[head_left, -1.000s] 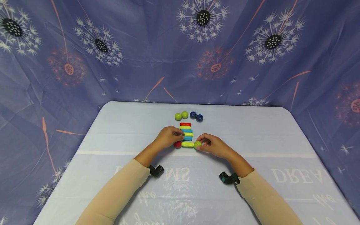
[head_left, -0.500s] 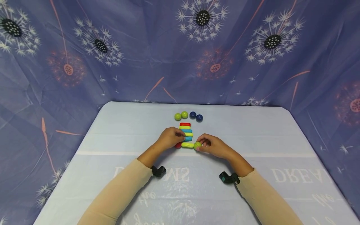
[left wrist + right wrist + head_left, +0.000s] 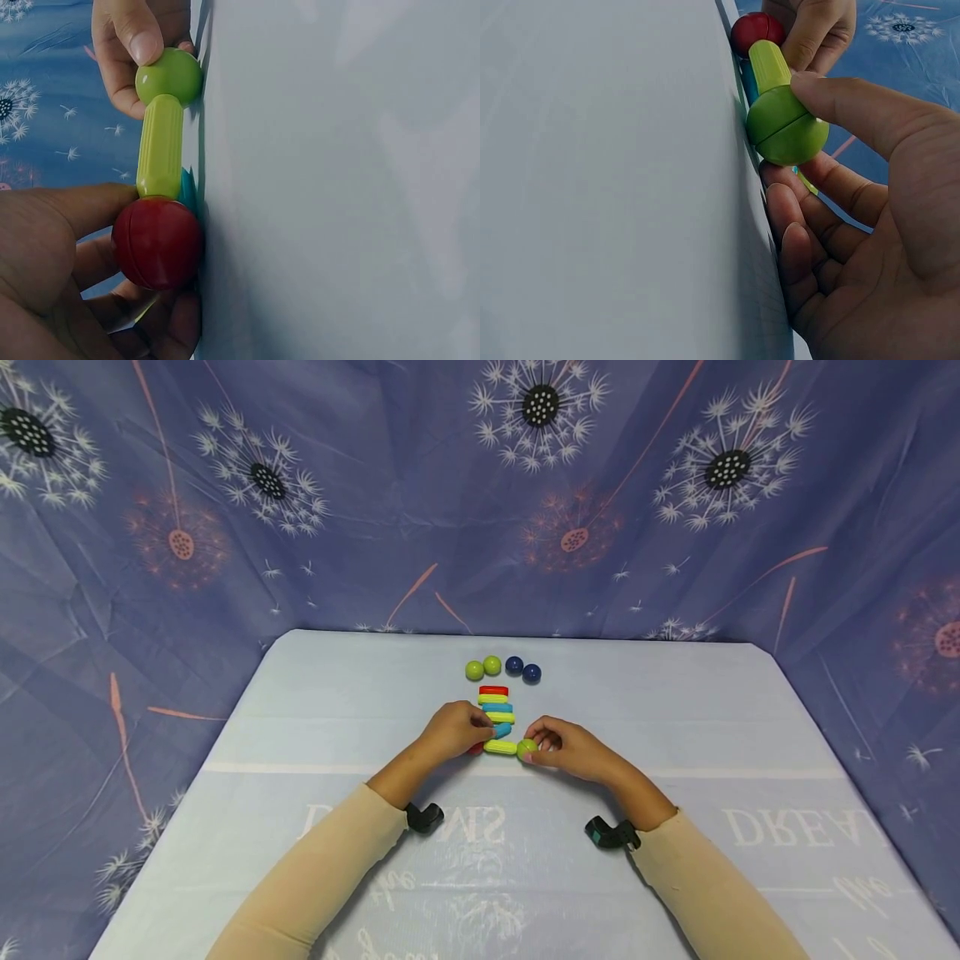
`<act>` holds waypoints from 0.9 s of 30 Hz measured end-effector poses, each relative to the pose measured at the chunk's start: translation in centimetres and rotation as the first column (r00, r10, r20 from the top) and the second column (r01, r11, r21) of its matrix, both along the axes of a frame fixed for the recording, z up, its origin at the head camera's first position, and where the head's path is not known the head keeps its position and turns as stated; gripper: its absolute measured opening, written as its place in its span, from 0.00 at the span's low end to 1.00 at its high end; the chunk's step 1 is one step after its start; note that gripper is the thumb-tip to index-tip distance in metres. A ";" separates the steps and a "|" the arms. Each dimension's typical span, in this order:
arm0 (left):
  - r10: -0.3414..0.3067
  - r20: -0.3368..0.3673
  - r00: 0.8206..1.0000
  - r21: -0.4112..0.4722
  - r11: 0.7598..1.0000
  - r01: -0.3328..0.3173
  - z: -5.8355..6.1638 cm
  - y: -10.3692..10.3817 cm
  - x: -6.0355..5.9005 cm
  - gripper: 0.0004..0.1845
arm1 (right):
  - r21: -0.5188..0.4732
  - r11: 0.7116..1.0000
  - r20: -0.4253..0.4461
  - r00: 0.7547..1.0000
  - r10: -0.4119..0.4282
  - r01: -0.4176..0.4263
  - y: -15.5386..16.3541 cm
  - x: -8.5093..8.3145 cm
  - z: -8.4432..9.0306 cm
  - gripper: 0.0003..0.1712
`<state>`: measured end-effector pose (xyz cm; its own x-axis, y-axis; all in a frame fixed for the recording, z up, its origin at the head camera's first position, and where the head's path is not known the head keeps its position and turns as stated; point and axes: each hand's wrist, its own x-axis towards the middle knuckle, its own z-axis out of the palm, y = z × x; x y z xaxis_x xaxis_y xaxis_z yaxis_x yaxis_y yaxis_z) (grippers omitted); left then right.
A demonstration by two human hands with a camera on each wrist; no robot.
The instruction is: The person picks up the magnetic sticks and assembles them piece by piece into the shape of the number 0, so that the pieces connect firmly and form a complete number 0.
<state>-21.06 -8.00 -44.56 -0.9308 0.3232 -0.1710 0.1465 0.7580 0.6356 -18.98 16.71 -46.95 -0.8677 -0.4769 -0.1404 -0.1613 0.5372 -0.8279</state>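
At mid-table, just before the stacked rods (image 3: 497, 710), my left hand (image 3: 450, 731) pinches the red ball (image 3: 157, 242), my right hand (image 3: 573, 750) the green ball (image 3: 787, 126); the yellow-green rod (image 3: 160, 146) between looks light, rigid (probably magnetic), best gripped at the balls.

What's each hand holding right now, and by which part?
Right hand pinches the green plastic ball at one end of the yellow-green ribbed rod; left hand grips the red plastic ball at the other.

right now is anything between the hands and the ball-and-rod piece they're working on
Nothing visible. The right hand already pinches the green ball, and the left hand holds the red ball at the yellow-green rod's other end.
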 end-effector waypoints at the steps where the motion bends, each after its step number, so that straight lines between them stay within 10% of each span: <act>1: 0.001 0.000 1.000 0.001 1.000 -0.001 0.0 0.0 0.0 0.09 | 0.001 1.000 -0.001 1.000 0.000 0.000 0.0 0.0 0.0 0.18; 27: 0.011 -0.076 0.997 0.109 0.994 -0.003 1.2 -0.1 0.6 0.14 | -0.006 1.000 -0.016 1.000 0.009 -0.010 0.1 -0.1 -0.2 0.17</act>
<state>-20.43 -8.08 -43.31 -0.9421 0.3294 -0.0633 0.1929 0.6864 0.7011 -19.05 16.77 -47.15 -0.8653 -0.4858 -0.1237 -0.1797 0.5309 -0.8282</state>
